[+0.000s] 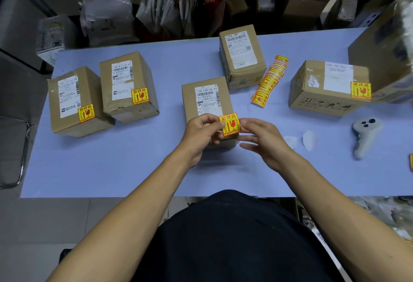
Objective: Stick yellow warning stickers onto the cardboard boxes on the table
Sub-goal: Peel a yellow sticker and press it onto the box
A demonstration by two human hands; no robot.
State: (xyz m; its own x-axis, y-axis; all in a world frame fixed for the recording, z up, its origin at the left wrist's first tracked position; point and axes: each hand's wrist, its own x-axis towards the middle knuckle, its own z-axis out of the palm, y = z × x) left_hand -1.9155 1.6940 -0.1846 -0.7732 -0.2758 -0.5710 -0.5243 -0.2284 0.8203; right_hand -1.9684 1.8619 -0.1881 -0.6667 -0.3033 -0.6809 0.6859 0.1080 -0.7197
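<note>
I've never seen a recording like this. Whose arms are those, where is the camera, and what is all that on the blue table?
There is no machine here: a person works with bare hands, and the one camera sits on their head, looking forward and down. That is why both arms reach in from the bottom of the picture.

The left hand and right hand pinch a yellow warning sticker between them, just in front of the middle box, which shows none yet.

On the blue table stand more cardboard boxes. Two on the left and one on the right already carry a yellow sticker. The far box shows none. Beside it lies a strip of spare stickers. At the right lie a grey handheld controller and some white scraps of paper.
</note>
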